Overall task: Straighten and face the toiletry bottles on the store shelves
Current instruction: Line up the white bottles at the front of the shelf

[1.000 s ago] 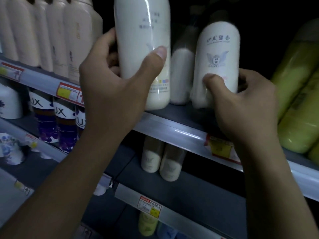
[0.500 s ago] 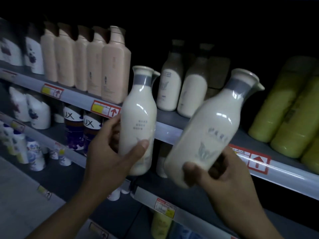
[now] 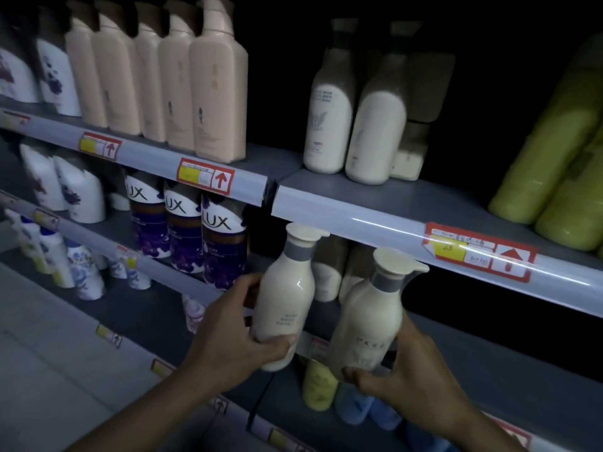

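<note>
Head view: each grip holds a cream bottle (image 3: 283, 298) beside LUX bottles (image 3: 223, 243).

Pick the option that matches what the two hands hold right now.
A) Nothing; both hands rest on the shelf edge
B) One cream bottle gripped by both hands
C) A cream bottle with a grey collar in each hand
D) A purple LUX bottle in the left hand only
C: the left hand grips one cream grey-collared bottle, the right hand grips another.
</note>
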Demonstrator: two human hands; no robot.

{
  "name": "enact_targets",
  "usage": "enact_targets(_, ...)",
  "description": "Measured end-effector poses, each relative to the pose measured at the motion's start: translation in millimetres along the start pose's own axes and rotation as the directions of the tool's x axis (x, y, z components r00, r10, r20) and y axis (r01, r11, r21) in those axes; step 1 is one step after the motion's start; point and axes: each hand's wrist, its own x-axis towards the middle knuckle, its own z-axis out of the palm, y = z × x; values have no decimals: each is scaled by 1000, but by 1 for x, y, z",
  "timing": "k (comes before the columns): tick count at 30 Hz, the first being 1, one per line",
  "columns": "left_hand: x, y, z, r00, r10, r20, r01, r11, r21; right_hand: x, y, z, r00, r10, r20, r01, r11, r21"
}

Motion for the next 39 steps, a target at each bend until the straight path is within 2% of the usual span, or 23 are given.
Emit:
enact_targets(5, 11, -12, 24, 999, -5, 36, 3, 998, 57, 3, 29, -6, 999, 50, -17, -51, 995, -81)
enact_targets(11, 33, -19, 49, 999, -42, 9, 42, 998, 42, 11, 49, -11, 978, 152, -139, -164, 983, -79)
enact_targets(21, 67, -6, 77, 979, -102, -174, 90, 993, -75, 34, 74, -5, 856, 387, -342, -423, 905, -34)
enact_targets(28, 81, -13, 89, 969, -105, -222, 90, 993, -78, 47, 73, 1, 816, 431, -386, -492, 868, -71)
enact_targets(39, 77, -26, 93, 977, -118, -178, 107, 992, -68, 52, 71, 5, 827, 425, -368, -470, 882, -39)
